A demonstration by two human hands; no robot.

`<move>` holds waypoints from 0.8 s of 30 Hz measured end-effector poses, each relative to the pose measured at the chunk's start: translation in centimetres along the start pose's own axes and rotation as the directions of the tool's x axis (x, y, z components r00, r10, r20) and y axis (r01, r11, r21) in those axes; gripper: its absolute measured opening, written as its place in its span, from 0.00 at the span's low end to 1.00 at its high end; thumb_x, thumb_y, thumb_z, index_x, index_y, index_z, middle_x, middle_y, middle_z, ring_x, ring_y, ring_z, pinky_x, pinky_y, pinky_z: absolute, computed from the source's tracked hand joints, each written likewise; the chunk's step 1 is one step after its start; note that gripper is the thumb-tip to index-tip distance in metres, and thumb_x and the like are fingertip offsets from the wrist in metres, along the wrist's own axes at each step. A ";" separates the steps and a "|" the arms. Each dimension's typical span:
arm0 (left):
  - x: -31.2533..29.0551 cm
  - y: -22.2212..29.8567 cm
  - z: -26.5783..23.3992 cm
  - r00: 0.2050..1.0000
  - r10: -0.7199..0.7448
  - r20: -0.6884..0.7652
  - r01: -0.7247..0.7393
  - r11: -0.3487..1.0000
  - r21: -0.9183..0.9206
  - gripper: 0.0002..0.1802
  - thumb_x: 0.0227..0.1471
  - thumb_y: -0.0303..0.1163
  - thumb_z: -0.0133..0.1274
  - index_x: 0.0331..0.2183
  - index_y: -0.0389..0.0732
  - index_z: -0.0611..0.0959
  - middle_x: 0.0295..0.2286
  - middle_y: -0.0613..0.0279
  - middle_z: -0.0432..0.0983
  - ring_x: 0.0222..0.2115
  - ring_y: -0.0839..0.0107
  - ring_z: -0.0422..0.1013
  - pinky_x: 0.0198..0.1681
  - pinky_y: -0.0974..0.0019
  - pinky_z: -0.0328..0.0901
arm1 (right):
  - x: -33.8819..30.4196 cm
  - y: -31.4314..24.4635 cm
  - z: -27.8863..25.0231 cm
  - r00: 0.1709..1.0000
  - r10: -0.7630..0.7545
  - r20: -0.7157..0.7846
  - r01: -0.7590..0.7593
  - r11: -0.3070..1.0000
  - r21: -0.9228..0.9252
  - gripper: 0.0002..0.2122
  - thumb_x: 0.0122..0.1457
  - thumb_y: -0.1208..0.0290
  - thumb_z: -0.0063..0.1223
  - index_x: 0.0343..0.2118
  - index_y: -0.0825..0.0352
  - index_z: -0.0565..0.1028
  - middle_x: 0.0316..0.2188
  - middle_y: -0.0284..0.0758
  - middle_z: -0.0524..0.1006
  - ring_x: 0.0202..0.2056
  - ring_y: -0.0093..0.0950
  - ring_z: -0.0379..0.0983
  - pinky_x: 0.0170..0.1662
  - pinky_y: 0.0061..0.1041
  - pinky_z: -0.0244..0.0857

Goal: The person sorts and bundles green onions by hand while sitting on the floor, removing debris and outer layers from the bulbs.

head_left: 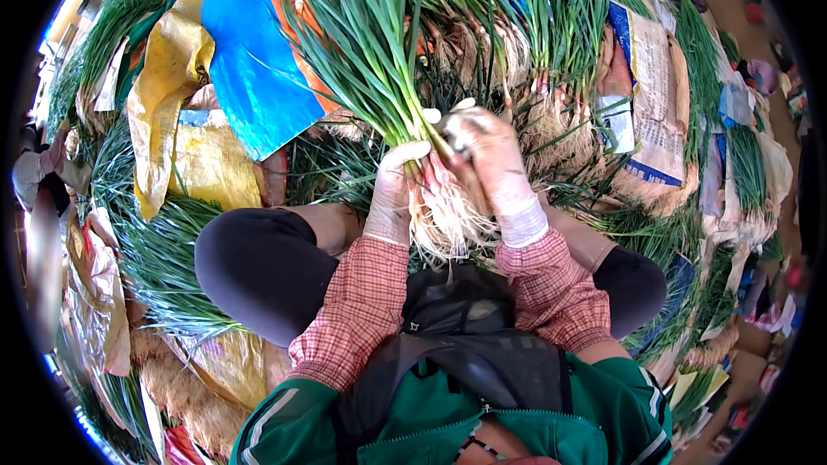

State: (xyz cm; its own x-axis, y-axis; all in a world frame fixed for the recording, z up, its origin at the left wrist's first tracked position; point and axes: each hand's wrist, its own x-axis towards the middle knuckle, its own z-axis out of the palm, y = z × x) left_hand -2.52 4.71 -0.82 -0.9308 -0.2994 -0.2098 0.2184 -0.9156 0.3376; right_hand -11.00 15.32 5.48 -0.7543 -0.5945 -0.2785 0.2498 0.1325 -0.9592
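A bunch of scallions (379,77) stands tilted in front of me, its green leaves pointing away and its pinkish stalks and pale roots (444,211) hanging toward my lap. My left hand (398,174), in a whitish glove, is closed round the bunch where green turns to white. From the other side my right hand (489,151), gloved too with a dirt-darkened fingertip area, closes on the stalks just above the roots. Its fingers are slightly blurred and partly hidden.
More scallions (556,112) with long roots lie beyond my hands. Blue-and-orange sheeting (254,69), a yellow sack (220,164) and a printed white sack (659,95) lie around them. Loose greens (177,254) lie beside my crossed legs. Other people (52,172) sit at the edges.
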 end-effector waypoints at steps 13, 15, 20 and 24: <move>0.6 0.0 1.1 0.948 0.048 0.313 -0.014 0.994 -0.109 0.13 0.42 0.28 0.51 0.35 0.41 0.73 0.56 0.38 0.56 0.59 0.46 0.50 0.62 0.46 0.47 | -4.0 1.9 -7.6 0.983 -0.168 -0.077 0.118 0.890 -0.440 0.18 0.55 0.70 0.56 0.51 0.60 0.72 0.43 0.32 0.76 0.43 0.25 0.71 0.49 0.25 0.64; 0.7 -0.6 1.0 0.954 -0.007 0.299 0.039 0.994 -0.103 0.11 0.43 0.29 0.51 0.33 0.41 0.71 0.55 0.38 0.58 0.60 0.46 0.49 0.63 0.46 0.45 | -3.7 1.4 -4.0 0.923 -0.365 0.126 0.373 0.759 -0.533 0.12 0.53 0.71 0.57 0.41 0.62 0.75 0.34 0.34 0.76 0.37 0.26 0.72 0.42 0.24 0.66; -0.3 2.5 2.3 0.988 0.003 0.157 -0.008 1.000 0.030 0.11 0.44 0.24 0.52 0.35 0.38 0.72 0.27 0.57 0.74 0.45 0.57 0.71 0.24 0.66 0.74 | -0.3 9.6 -10.4 0.973 -0.216 0.084 0.188 0.524 -0.831 0.10 0.47 0.83 0.52 0.35 0.68 0.74 0.33 0.43 0.76 0.35 0.36 0.74 0.38 0.27 0.67; -0.2 2.6 2.4 0.991 0.057 0.117 -0.081 0.975 0.205 0.23 0.46 0.26 0.55 0.46 0.31 0.71 0.24 0.52 0.75 0.26 0.61 0.76 0.30 0.61 0.74 | 1.1 9.4 -14.1 0.941 -0.326 0.090 0.261 0.531 -0.806 0.14 0.56 0.71 0.47 0.46 0.59 0.75 0.43 0.44 0.75 0.45 0.35 0.72 0.45 0.30 0.68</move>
State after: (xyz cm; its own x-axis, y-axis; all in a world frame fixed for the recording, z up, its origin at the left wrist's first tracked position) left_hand -2.47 3.08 2.32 -0.9447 -0.3178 -0.0811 0.2279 -0.8137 0.5347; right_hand -18.04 27.08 -4.48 -0.7364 -0.6744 0.0546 -0.5536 0.5542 -0.6216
